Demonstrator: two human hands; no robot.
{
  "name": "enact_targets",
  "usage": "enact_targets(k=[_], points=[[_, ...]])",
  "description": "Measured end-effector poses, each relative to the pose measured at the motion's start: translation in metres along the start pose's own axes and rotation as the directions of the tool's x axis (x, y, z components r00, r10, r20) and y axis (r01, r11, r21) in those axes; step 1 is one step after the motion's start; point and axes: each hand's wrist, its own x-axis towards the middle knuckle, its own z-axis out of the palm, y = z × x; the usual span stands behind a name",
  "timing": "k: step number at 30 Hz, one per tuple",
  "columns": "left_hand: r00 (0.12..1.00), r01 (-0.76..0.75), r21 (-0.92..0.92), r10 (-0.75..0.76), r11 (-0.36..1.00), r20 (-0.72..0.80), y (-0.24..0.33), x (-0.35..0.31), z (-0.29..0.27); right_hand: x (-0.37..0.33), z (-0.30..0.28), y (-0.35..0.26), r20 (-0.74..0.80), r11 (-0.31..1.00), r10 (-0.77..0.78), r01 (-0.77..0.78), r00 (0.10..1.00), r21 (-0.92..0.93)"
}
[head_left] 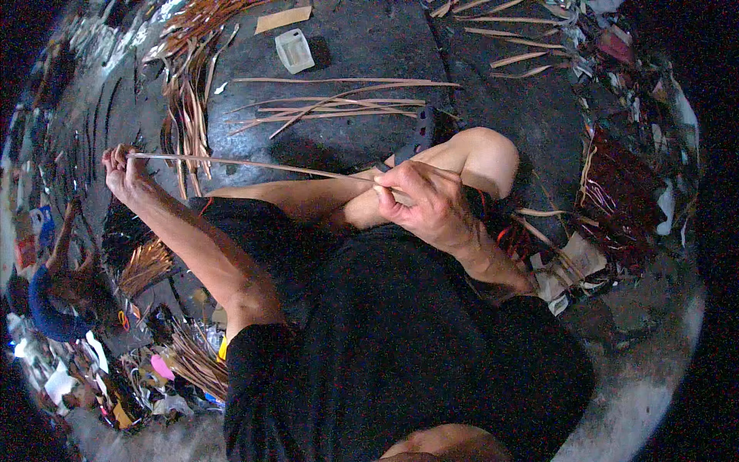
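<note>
A thin, pale brown strip point(254, 163) stretches almost straight across in front of me, above my crossed legs. My left hand point(123, 171), with the arm reaching out to the far left, is closed around one end. Near my right knee, my right hand point(423, 202) pinches the strip between thumb and fingers; the rest of its fingers are curled. Beyond the strip, several loose brown strips point(346, 108) lie on the dark floor, some crossing one another. Just past my left hand rests a long bundle of similar strips point(185, 115). Whether the strip runs on inside my right palm is hidden.
A white plastic tub point(295, 51) and a tan flat piece point(283, 19) lie ahead. More strips point(516, 42) are spread at the far right. Dark reddish bundles point(623, 200) and scraps are on my right. At left, a person in blue point(54, 304) sits near litter and brown bundles point(200, 358).
</note>
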Motion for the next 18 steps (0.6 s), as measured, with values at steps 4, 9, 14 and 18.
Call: enact_targets(k=[4, 9, 14, 18], points=[[0.992, -0.121, 0.201, 0.113, 0.972, 0.055, -0.002, 0.007, -0.009, -0.004, -0.002, 0.002, -0.003, 1.000, 0.013, -0.013, 1.000, 0.000], [0.620, -0.742, 0.386, 0.341, 0.548, 0.707, -0.001, 0.046, -0.069, -0.010, -0.012, 0.002, 0.069, 0.995, 0.095, -0.098, 0.993, 0.032], [0.999, 0.008, 0.011, -0.009, 1.000, 0.036, -0.034, 0.033, -0.044, -0.021, -0.021, 0.014, 0.092, 0.986, 0.169, -0.169, 0.981, -0.007], [0.853, 0.219, 0.259, -0.313, 0.941, 0.418, -0.027, 0.049, -0.098, 0.006, -0.044, 0.044, -0.032, 0.971, 0.239, -0.238, 0.971, 0.014]])
